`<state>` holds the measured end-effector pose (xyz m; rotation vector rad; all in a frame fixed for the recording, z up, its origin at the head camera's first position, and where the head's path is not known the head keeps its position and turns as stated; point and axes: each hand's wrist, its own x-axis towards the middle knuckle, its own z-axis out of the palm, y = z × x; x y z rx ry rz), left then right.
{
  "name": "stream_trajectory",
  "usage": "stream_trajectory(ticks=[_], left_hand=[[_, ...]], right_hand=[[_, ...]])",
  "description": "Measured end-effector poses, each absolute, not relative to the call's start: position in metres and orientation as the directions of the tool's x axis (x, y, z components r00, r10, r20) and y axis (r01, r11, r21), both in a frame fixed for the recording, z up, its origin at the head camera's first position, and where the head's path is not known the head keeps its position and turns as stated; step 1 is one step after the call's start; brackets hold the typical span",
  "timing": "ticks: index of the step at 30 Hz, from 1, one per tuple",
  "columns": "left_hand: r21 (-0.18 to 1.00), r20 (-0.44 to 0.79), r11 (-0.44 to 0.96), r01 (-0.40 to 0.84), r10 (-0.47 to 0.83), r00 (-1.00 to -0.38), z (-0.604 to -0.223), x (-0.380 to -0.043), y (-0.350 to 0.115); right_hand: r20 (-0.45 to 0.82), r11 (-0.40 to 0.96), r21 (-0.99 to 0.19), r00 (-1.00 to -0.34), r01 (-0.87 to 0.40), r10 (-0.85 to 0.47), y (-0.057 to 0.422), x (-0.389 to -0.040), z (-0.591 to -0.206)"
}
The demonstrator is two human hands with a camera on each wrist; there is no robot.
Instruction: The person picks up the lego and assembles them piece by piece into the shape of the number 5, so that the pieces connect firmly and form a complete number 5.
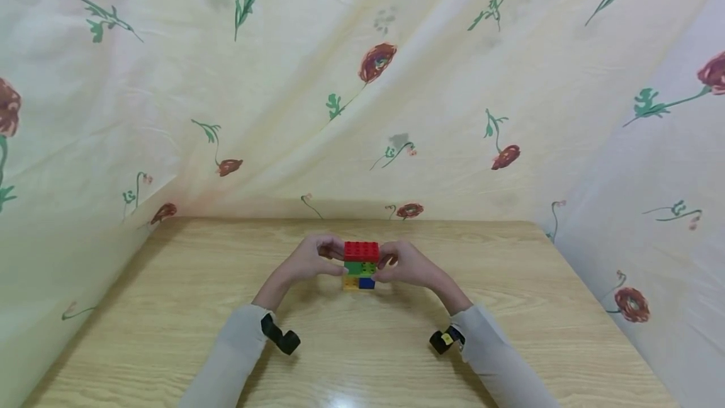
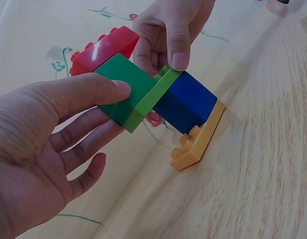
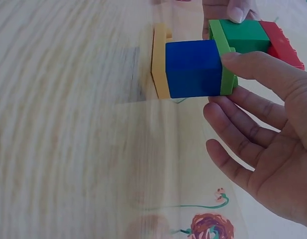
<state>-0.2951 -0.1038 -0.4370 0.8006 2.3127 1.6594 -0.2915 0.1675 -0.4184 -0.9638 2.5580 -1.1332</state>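
A stack of toy building bricks stands on the wooden table between both hands. Lowest is a flat yellow brick (image 2: 198, 144) with a blue brick (image 3: 193, 68) on one side of it. Over the blue one lies a flat light green brick (image 3: 222, 55), then a green brick (image 2: 124, 79) on the opposite side, topped by a red brick (image 1: 361, 251). My left hand (image 1: 310, 258) pinches the green brick, thumb on its near face. With thumb and fingers my right hand (image 1: 409, 263) pinches the light green brick's end above the blue one.
The light wooden table (image 1: 198, 307) reaches back to a cream cloth (image 1: 272, 112) printed with red flowers, which also hangs along both sides. Each wrist wears a black strap-on camera (image 1: 281, 336).
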Motion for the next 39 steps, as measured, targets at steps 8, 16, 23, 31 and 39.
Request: stream_trajectory(ticks=[8, 16, 23, 31, 39], left_hand=[[0.938, 0.133, 0.219, 0.268, 0.487, -0.863, -0.433, -0.292, -0.106], [0.957, 0.097, 0.206, 0.205, 0.438, -0.894, -0.428, -0.293, -0.108], [0.974, 0.056, 0.181, 0.139, 0.401, -0.914, -0.417, -0.293, -0.107], [0.984, 0.005, 0.163, 0.073, 0.385, -0.923, -0.411, -0.295, -0.107], [0.979, -0.007, 0.192, 0.069, 0.37, -0.929, -0.408, -0.297, -0.106]], right_hand=[[0.118, 0.498, -0.714, -0.786, -0.492, -0.607, 0.166, -0.291, -0.417], [0.114, 0.5, -0.73, -0.804, -0.467, -0.584, 0.168, -0.291, -0.416], [0.075, 0.445, -0.824, -0.845, -0.352, -0.529, 0.171, -0.288, -0.412], [0.011, 0.374, -0.899, -0.866, -0.228, -0.5, 0.173, -0.286, -0.41], [-0.009, 0.27, -0.952, -0.869, -0.145, -0.496, 0.174, -0.285, -0.413]])
